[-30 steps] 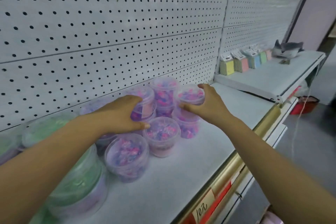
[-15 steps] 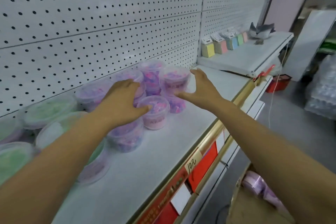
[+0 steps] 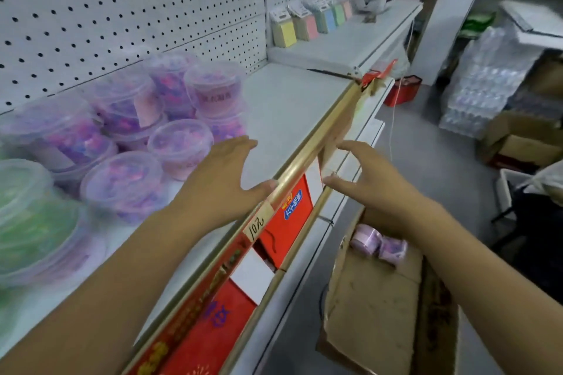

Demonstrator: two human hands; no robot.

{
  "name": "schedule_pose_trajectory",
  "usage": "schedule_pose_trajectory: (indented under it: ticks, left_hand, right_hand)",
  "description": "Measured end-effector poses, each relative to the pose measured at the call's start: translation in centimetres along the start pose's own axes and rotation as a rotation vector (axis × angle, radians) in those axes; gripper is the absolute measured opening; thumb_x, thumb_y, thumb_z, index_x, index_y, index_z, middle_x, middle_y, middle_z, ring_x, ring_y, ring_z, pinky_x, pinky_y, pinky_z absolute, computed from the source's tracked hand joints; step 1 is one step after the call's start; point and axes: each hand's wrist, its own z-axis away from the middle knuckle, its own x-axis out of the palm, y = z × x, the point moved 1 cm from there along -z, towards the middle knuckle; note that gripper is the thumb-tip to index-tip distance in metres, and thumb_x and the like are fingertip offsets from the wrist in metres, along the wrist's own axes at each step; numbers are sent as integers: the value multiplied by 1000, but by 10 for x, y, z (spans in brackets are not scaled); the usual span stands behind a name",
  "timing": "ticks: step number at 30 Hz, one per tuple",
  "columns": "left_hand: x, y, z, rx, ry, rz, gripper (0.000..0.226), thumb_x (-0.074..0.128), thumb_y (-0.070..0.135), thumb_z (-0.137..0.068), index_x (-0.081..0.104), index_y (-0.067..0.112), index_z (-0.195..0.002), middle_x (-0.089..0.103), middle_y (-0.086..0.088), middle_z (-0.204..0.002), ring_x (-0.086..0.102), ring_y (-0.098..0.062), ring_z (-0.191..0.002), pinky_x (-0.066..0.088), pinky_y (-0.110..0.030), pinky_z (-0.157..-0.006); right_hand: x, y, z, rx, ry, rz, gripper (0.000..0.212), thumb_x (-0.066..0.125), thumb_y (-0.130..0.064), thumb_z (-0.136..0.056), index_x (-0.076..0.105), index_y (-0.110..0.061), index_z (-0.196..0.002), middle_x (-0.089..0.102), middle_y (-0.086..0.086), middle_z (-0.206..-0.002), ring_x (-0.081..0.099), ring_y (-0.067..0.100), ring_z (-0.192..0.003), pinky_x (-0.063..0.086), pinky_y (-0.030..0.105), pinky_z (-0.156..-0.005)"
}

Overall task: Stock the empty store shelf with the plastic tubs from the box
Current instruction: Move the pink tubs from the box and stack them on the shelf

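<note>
A white store shelf [image 3: 289, 106] backed by white pegboard [image 3: 122, 9] runs from lower left to upper right, its front edge trimmed with a gold strip [image 3: 320, 146] carrying a handwritten price label [image 3: 258, 224]. Red packets [image 3: 292, 216] sit on the tier below. To the right, a slightly higher shelf [image 3: 350, 42] holds a row of pastel blocks [image 3: 307, 23]. Beyond it lie a grey floor, a red basket [image 3: 402, 91] and stacks of shrink-wrapped bottles [image 3: 481, 85].

The purple tubs [image 3: 179, 146] stand grouped on the left half of the shelf against the pegboard. They are upright with lids facing up, and those at the back are stacked two high. Being round, they show no long axis across the shelf. Green tubs [image 3: 27, 216], also upright, crowd the far left edge of the view.

The person's left hand [image 3: 219, 183] hovers palm-down over the shelf's front edge, just beside the nearest purple tub, with fingers straight and spread and the thumb at the gold strip. It holds nothing. The right hand [image 3: 374, 183] is out past the shelf edge, above the cardboard box [image 3: 365, 298] on the floor, with fingers loosely spread, thumb apart and nothing in its grasp.

Inside the box, a few more tubs [image 3: 377, 242] appear to lie on their sides, though blur and the forearm leave that uncertain.
</note>
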Motion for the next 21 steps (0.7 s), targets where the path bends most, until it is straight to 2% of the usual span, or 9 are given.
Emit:
schedule_pose_trajectory:
  ticks: [1,3,5,7,10,13,16,18,21]
  left_hand:
    - [10,10,-3,14,-22,25,89,52,70,-76,38,21,-148,38,1,-154,29,-16,-144,24,-30,-117]
    - [33,31,-9,35,-56,63,82,61,65,-79,42,21,-145,43,4,-149,32,-13,-140,27,-24,-108]
    - [59,54,-17,56,-94,82,75,67,59,-81,44,22,-142,47,4,-144,37,-15,-135,32,-25,-101]
    - [88,75,-27,65,-143,90,79,62,64,-79,42,22,-143,47,3,-144,40,-17,-135,36,-30,-104]
    - [136,111,-44,55,-212,121,81,61,63,-81,42,18,-145,45,2,-148,39,-18,-138,34,-32,-109]
    - [193,143,-53,3,-298,154,71,68,49,-86,43,15,-143,47,-1,-145,40,-19,-134,31,-24,-102]
    - [253,169,-61,-63,-403,135,72,69,49,-85,45,14,-143,48,-5,-146,42,-21,-134,33,-29,-105]
    - [292,180,-65,-130,-448,163,64,71,44,-84,51,12,-136,54,-8,-139,49,-24,-128,37,-29,-97]
    - [346,183,-58,-269,-535,171,70,67,56,-82,50,13,-134,57,-8,-135,54,-26,-124,44,-34,-97]
  right_hand:
    - [-3,13,8,30,2,-14,76,71,-56,-83,40,-28,-147,41,-8,-151,39,13,-138,30,24,-106]
    - [-8,42,22,93,19,-7,75,72,-54,-83,41,-27,-146,41,-8,-151,38,12,-139,28,23,-106]
    - [-16,75,35,152,12,12,74,74,-51,-82,44,-24,-145,44,-4,-150,41,17,-138,31,25,-106]
    - [-26,111,48,204,-26,19,74,74,-49,-82,45,-22,-145,46,-1,-148,43,20,-137,34,28,-105]
    - [-38,169,66,285,-93,23,73,74,-49,-83,45,-23,-144,48,-1,-146,46,19,-132,33,23,-96]
    - [-46,229,81,357,-152,4,68,74,-48,-83,47,-24,-141,53,0,-138,53,20,-123,40,26,-93]
    - [-46,287,92,415,-203,-44,77,73,-54,-81,44,-21,-144,51,2,-143,51,21,-128,42,30,-101]
    - [-40,324,97,487,-246,-90,82,70,-58,-80,42,-19,-146,49,3,-146,50,22,-130,41,29,-100]
    - [-21,372,103,601,-314,-145,76,68,-53,-86,40,-14,-145,51,7,-144,52,25,-127,43,30,-95]
